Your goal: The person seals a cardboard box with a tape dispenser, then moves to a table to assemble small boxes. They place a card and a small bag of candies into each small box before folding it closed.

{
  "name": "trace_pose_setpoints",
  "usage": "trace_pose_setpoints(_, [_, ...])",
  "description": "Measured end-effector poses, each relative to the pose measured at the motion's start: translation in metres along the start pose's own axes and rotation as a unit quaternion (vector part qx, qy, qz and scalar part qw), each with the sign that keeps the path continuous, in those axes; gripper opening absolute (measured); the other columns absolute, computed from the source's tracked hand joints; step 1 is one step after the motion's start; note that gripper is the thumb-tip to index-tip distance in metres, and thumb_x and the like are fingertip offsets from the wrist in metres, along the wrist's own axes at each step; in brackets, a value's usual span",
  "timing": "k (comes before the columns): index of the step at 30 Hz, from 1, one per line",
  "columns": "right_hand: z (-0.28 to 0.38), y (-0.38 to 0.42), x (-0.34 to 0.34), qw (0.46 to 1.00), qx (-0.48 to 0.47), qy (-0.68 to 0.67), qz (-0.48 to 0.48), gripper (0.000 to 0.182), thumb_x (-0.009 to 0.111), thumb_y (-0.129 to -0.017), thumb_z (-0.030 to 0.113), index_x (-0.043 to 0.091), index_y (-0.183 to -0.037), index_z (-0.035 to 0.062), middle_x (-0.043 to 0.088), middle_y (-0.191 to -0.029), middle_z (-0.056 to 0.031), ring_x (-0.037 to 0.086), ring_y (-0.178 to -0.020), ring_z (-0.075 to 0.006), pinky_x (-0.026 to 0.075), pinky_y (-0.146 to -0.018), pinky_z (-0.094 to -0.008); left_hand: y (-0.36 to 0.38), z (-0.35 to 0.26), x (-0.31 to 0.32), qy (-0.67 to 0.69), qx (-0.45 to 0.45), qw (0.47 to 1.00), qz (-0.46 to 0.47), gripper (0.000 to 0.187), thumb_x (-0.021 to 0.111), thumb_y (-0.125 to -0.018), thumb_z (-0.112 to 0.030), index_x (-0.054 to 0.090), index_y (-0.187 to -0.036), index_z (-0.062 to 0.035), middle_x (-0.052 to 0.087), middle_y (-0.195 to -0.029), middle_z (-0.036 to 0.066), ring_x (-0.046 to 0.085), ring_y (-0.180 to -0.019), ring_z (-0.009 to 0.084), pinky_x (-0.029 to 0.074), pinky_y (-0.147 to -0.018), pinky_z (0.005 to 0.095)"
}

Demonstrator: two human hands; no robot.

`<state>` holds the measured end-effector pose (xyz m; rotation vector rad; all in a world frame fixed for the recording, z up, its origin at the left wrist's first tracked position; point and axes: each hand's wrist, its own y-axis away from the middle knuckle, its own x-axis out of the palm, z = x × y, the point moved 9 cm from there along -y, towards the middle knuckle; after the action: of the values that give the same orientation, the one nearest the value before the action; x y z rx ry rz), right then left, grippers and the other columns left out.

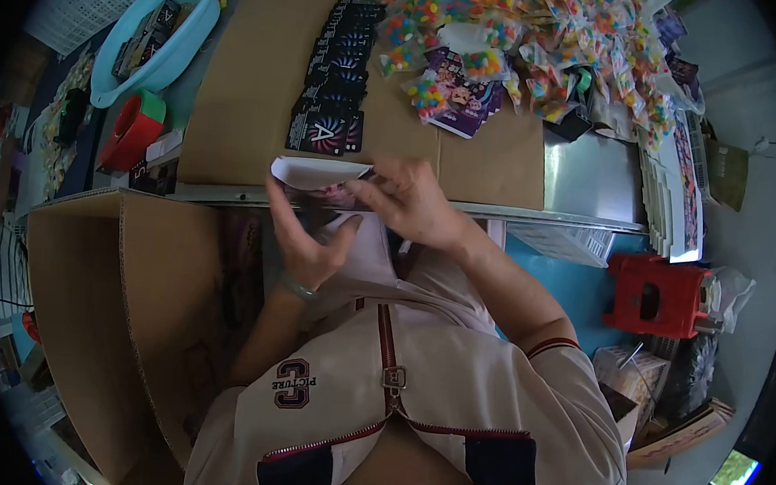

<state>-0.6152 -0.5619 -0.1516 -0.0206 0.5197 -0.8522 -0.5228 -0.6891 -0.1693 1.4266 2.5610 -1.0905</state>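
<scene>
A small printed paper packet [320, 178] is held up at the table's front edge, its mouth bowed apart so the white inside shows. On its outer side a dark, pinkish print can be made out. My left hand [304, 250] supports it from the left and below, fingers along its side and thumb on the near face. With fingers bent, my right hand [409, 203] grips its right end. Just beyond lie overlapping rows of black cards [332, 79] marked with a letter A. Farther right, clear bags of colourful candy [429, 95] rest on purple printed packets [472, 103].
Cardboard [246, 76] covers much of the metal table [593, 181]. A blue basin [161, 60] and a red-and-green tape roll [132, 131] stand left. Candy bags [560, 28] pile up at back right. An open carton [118, 312] is left of my body; a red stool [653, 295] stands right.
</scene>
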Motion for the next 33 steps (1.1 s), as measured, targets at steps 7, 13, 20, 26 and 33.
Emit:
trace_pose_setpoints(7, [-0.008, -0.024, -0.029, 0.997, -0.005, 0.061, -0.044, 0.033, 0.073, -0.08, 0.023, 0.063, -0.102, 0.0002, 0.064, -0.094, -0.0202, 0.064, -0.081, -0.0367, 0.052, -0.067, -0.0403, 0.003, 0.032, 0.002, -0.011, -0.038, 0.997, -0.069, 0.111, 0.085, -0.06, -0.016, 0.017, -0.144, 0.0062, 0.04, -0.134, 0.023, 0.045, -0.121, 0.0317, 0.039, -0.101, 0.0415])
trace_pose_setpoints(13, [-0.08, -0.041, -0.095, 0.871, 0.13, 0.426, -0.208, 0.032, 0.074, -0.075, 0.023, 0.063, -0.095, 0.0009, 0.062, -0.093, -0.0157, 0.063, -0.085, -0.0342, 0.051, -0.074, -0.0412, 0.006, 0.038, -0.001, 0.045, -0.016, 0.997, -0.061, 0.109, 0.085, -0.058, -0.012, 0.015, -0.141, 0.0022, 0.041, -0.13, 0.021, 0.047, -0.116, 0.0299, 0.041, -0.099, 0.0431])
trace_pose_setpoints(20, [-0.045, -0.058, -0.053, 0.959, 0.082, 0.245, -0.116, 0.023, 0.073, -0.076, 0.019, 0.063, -0.089, 0.003, 0.063, -0.084, -0.0117, 0.063, -0.077, -0.0279, 0.048, -0.068, -0.0386, -0.003, 0.05, -0.021, 0.032, -0.015, 0.995, -0.091, 0.109, 0.085, -0.059, -0.013, 0.014, -0.141, 0.0007, 0.042, -0.13, 0.021, 0.047, -0.115, 0.0304, 0.04, -0.1, 0.0443])
trace_pose_setpoints(26, [-0.019, -0.062, 0.042, 0.924, -0.047, 0.371, -0.073, 0.034, 0.073, -0.073, 0.017, 0.062, -0.104, 0.0055, 0.062, -0.112, -0.0137, 0.056, -0.109, -0.0294, 0.041, -0.09, -0.0462, -0.01, 0.055, -0.022, 0.033, 0.014, 0.994, -0.104, 0.108, 0.09, -0.057, -0.017, 0.019, -0.137, 0.0043, 0.043, -0.128, 0.024, 0.049, -0.114, 0.0326, 0.042, -0.098, 0.0451])
trace_pose_setpoints(33, [-0.021, -0.036, 0.059, 0.917, -0.045, 0.395, -0.041, 0.051, 0.072, -0.074, 0.016, 0.058, -0.122, 0.0017, 0.058, -0.129, -0.0152, 0.047, -0.126, -0.0338, 0.036, -0.098, -0.0514, -0.009, 0.057, -0.022, 0.028, 0.022, 0.993, -0.112, 0.11, 0.091, -0.058, -0.022, 0.019, -0.137, 0.004, 0.044, -0.125, 0.024, 0.05, -0.112, 0.0329, 0.043, -0.096, 0.0458])
